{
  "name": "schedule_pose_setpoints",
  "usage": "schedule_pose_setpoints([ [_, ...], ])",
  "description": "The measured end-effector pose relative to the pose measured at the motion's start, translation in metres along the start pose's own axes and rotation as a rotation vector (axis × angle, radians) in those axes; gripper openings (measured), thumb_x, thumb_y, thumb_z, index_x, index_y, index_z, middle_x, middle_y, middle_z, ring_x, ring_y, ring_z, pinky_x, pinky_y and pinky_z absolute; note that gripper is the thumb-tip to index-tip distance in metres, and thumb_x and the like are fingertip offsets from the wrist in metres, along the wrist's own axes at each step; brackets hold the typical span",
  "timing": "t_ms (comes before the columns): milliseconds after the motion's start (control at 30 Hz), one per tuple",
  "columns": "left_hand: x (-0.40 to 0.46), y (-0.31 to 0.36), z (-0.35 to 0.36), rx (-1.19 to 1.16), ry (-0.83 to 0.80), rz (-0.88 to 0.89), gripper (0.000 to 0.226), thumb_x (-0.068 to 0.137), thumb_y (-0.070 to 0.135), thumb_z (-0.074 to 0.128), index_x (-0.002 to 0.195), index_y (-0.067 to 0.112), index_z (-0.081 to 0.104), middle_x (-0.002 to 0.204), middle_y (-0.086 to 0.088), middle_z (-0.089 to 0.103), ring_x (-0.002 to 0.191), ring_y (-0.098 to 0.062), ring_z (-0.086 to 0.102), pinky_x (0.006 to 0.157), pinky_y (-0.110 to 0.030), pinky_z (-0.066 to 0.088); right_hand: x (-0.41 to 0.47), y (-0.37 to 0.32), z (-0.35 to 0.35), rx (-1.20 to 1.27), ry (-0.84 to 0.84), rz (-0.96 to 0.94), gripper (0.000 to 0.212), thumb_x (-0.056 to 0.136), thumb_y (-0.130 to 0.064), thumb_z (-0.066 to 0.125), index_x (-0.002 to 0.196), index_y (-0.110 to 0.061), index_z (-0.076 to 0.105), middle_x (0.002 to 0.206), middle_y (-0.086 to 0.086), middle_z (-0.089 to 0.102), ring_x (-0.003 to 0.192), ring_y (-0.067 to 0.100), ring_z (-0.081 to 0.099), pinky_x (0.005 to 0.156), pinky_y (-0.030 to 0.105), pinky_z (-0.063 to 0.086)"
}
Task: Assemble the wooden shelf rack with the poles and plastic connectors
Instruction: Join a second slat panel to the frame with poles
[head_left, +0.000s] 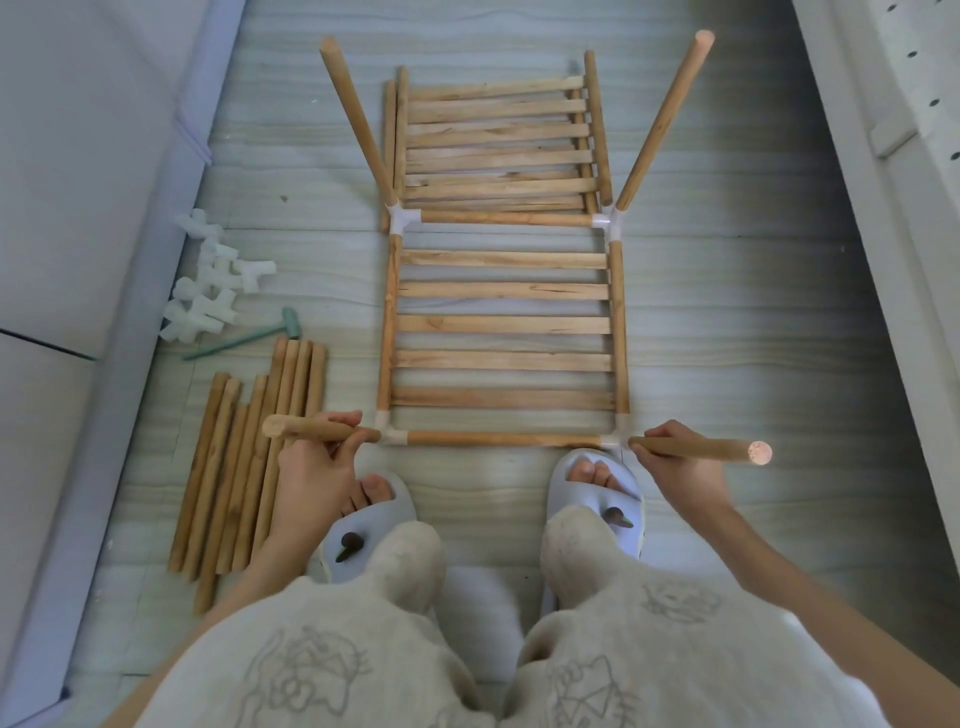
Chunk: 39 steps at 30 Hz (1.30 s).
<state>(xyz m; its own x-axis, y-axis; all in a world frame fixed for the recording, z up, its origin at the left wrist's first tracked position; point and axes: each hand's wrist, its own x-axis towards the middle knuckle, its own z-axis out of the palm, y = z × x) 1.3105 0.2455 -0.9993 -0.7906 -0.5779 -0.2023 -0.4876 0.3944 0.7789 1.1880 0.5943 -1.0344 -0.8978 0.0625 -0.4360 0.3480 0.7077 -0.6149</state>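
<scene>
The slatted wooden shelf panel (504, 325) lies flat on the pale striped floor (727, 322), framed by round side rails and white plastic corner connectors. At its two far corners, upright wooden poles (356, 122) already stand in their connectors and lean outward. At the near left corner, the white plastic connector (390, 435) takes a short round wooden pole (319, 429) that the left hand (317, 467) grips with fingers curled around it. At the near right corner, a matching connector (613, 441) takes a second round wooden pole (698, 449), gripped the same way by the right hand (675, 462).

Both held poles have their long axes running left to right, in line with the near rail (504, 439), each pointing outward from its corner. Each hand sits just outside its own connector, so the seating push appears to run inward along the pole's axis toward the panel, each hand serving its own side. Whether the pole ends are fully home in the sockets cannot be told.

Beyond the frame, a second slatted wooden panel (496, 145) lies at the far end. To the left lie a bundle of spare wooden poles (244, 467), a small green mallet (244, 338) and a heap of loose white connectors (208, 280)
</scene>
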Motion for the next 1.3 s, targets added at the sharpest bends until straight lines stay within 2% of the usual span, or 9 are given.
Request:
schedule_pose_setpoints([
  [133,0.005,0.001,0.001,0.019,-0.001,0.015,0.022,0.086,0.009,0.064,0.089,0.031,0.059,0.097,0.012,0.064,0.088,0.003,0.058,0.074,-0.011,0.041,0.007,-0.005,-0.006,-0.006,-0.040,-0.047,0.013,0.082,-0.014,0.066,0.081,-0.004,0.059,0.073,0.004,0.060,0.064,0.014,0.050,0.053,0.023,0.038],
  [300,0.009,0.009,0.002,0.055,0.012,0.018,0.031,0.086,0.012,0.065,0.076,0.041,0.057,0.089,0.012,0.063,0.080,0.000,0.058,0.071,-0.018,0.044,0.013,-0.012,-0.008,0.017,-0.025,-0.023,0.011,0.078,-0.013,0.068,0.076,-0.009,0.059,0.071,0.005,0.061,0.062,0.017,0.050,0.054,0.029,0.038],
  [400,0.008,0.008,0.001,0.070,0.004,0.012,0.013,0.085,0.013,0.066,0.087,0.025,0.062,0.081,0.007,0.065,0.074,-0.002,0.060,0.062,-0.015,0.043,0.015,-0.012,-0.011,-0.012,-0.044,-0.002,0.011,0.077,-0.014,0.067,0.075,-0.009,0.058,0.071,0.004,0.062,0.060,0.016,0.050,0.052,0.028,0.038],
  [567,0.005,0.010,-0.001,0.103,-0.046,0.052,0.007,0.086,0.015,0.066,0.092,0.015,0.063,0.080,0.009,0.065,0.073,-0.005,0.061,0.065,-0.022,0.049,0.009,-0.007,-0.016,0.009,-0.038,0.004,0.012,0.078,-0.011,0.068,0.077,-0.008,0.056,0.068,0.006,0.058,0.062,0.018,0.050,0.053,0.028,0.039],
  [733,0.009,0.010,-0.002,0.130,-0.130,0.043,0.014,0.085,0.008,0.065,0.094,0.017,0.058,0.086,0.004,0.062,0.073,0.001,0.055,0.062,-0.009,0.041,0.005,-0.013,-0.019,-0.011,-0.017,0.000,0.021,0.081,-0.016,0.068,0.096,-0.013,0.053,0.075,0.005,0.060,0.067,0.017,0.053,0.054,0.024,0.038],
  [900,0.018,0.012,0.002,0.152,-0.094,0.002,0.016,0.087,0.005,0.062,0.101,0.011,0.060,0.086,0.006,0.058,0.073,0.005,0.051,0.059,-0.001,0.039,0.005,-0.015,-0.014,-0.036,0.018,-0.024,0.021,0.084,-0.015,0.066,0.103,-0.007,0.062,0.082,0.006,0.064,0.084,0.028,0.058,0.070,0.026,0.036],
  [1033,0.032,0.017,0.009,0.176,-0.067,0.021,0.019,0.089,0.008,0.061,0.108,0.006,0.061,0.097,0.003,0.059,0.085,-0.005,0.051,0.066,-0.009,0.036,0.022,-0.023,-0.012,-0.021,0.064,-0.014,0.022,0.085,-0.013,0.066,0.104,-0.003,0.069,0.104,0.009,0.069,0.106,0.027,0.057,0.074,0.020,0.034],
  [1167,0.048,0.024,0.017,0.200,-0.063,0.068,0.019,0.090,0.010,0.059,0.108,0.005,0.062,0.100,0.002,0.060,0.089,-0.006,0.051,0.071,-0.011,0.037,0.044,-0.034,-0.013,-0.036,0.105,0.000,0.021,0.084,-0.013,0.065,0.102,-0.004,0.070,0.097,0.013,0.070,0.104,0.029,0.056,0.062,0.013,0.030],
  [1300,0.057,0.027,0.024,0.198,-0.040,0.092,0.021,0.091,0.011,0.058,0.110,0.003,0.061,0.110,-0.006,0.063,0.097,-0.017,0.057,0.083,-0.028,0.042,0.060,-0.040,-0.013,-0.079,0.111,-0.025,0.020,0.084,-0.015,0.065,0.100,-0.003,0.072,0.100,0.012,0.071,0.108,0.029,0.056,0.065,0.012,0.029],
])
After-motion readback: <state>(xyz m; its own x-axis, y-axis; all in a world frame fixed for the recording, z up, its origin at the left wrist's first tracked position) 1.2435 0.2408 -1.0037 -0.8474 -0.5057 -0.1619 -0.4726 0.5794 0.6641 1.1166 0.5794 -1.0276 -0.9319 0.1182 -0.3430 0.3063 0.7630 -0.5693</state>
